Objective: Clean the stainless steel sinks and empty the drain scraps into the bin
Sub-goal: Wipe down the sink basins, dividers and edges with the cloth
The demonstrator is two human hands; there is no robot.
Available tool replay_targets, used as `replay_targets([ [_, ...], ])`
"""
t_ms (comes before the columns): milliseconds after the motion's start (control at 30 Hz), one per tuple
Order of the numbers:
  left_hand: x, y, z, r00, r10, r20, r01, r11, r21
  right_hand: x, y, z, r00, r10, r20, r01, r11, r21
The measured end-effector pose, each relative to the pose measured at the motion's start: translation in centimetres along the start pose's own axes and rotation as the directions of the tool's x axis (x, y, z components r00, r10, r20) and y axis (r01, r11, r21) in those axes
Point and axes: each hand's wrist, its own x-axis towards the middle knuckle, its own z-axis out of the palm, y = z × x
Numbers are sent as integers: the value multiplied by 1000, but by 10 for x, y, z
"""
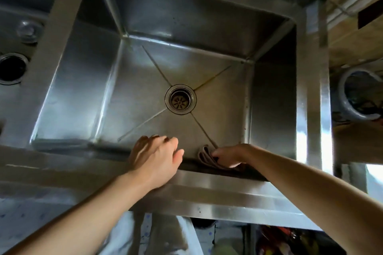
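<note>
Gripping the folded brown cloth (209, 158) near-right of the round steel drain strainer (180, 99), the right hand (232, 154) lay nearer it than the open left hand (157, 155).

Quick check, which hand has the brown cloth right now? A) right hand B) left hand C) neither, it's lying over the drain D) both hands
A: the right hand grips the folded brown cloth against the near wall of the sink; the left hand holds nothing, and the drain is uncovered.
</note>
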Motion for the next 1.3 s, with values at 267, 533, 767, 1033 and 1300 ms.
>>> replay_targets([
  [267,4,1,-5,999,13,37,-12,999,-30,-5,2,-6,999,-9,35,11,999,-44],
  [533,18,54,-6,988,104,112,-102,995,-21,-109,18,-21,997,-65,-50,62,996,-69],
  [767,21,52,7,981,74,181,-76,997,2,-34,38,0,994,108,0,-107,987,-118],
  [1033,24,51,10,982,77,171,-79,997,4,2,51,5,982,190,16,-189,980,-70],
  [1300,22,53,9,977,66,204,-73,997,24,-63,40,-9,984,173,-29,-175,957,-231],
])
